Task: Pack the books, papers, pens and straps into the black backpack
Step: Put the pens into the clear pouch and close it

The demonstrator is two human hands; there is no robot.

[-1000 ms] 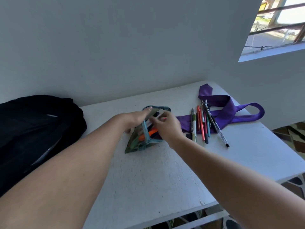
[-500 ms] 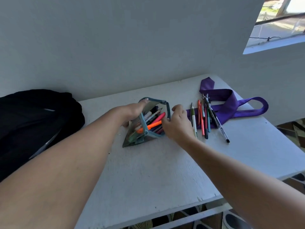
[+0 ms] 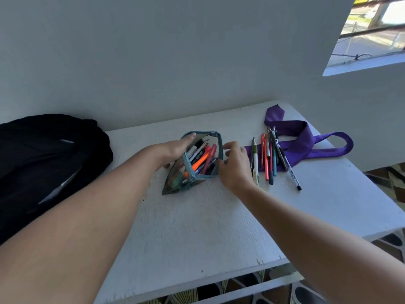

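pencil case (image 3: 192,163) | left hand (image 3: 173,150) spreads mouth | right hand (image 3: 234,165) at rim

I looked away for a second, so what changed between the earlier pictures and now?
The right hand drew out of the pencil case, leaving its pens inside, and now sits beside its rim. The left hand keeps holding the case open. Loose pens, purple strap and backpack stayed put.
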